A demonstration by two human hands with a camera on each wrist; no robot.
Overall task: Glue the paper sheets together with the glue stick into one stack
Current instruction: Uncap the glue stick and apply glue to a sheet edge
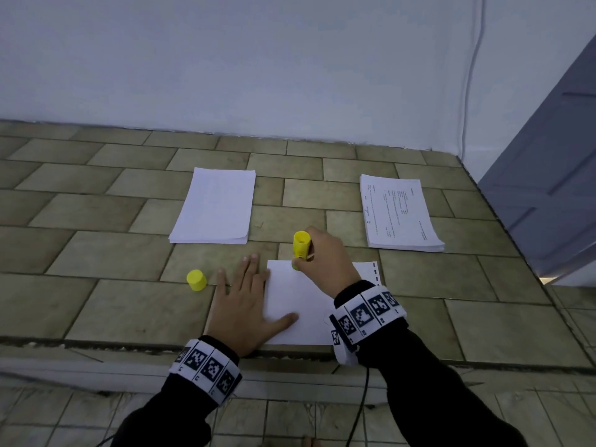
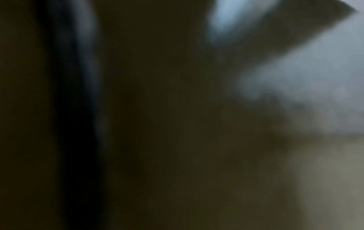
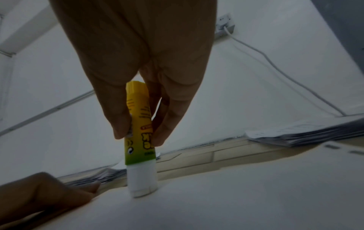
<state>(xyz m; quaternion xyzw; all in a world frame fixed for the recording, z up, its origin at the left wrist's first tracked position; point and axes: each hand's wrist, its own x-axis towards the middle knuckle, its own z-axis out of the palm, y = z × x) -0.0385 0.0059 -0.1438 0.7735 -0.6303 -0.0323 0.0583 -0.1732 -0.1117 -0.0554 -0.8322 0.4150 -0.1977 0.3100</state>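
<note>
A yellow and green glue stick [image 1: 301,245] [image 3: 138,137] stands tip down on the far left corner of a white sheet [image 1: 300,304] [image 3: 226,202]. My right hand [image 1: 319,256] [image 3: 138,137] grips its barrel between thumb and fingers. My left hand [image 1: 245,301] lies flat with spread fingers over the sheet's left edge, thumb on the paper. Another sheet with punched marks [image 1: 371,272] shows beneath at the right. The yellow cap [image 1: 196,280] stands on the tiles to the left. The left wrist view is dark and blurred.
A blank white paper stack [image 1: 214,206] lies at the back left, a printed stack [image 1: 400,212] [image 3: 305,133] at the back right. The tiled ledge [image 1: 96,253] ends in a front edge near my wrists. A white wall, a cable [image 1: 469,75] and a grey door [image 1: 548,188] border it.
</note>
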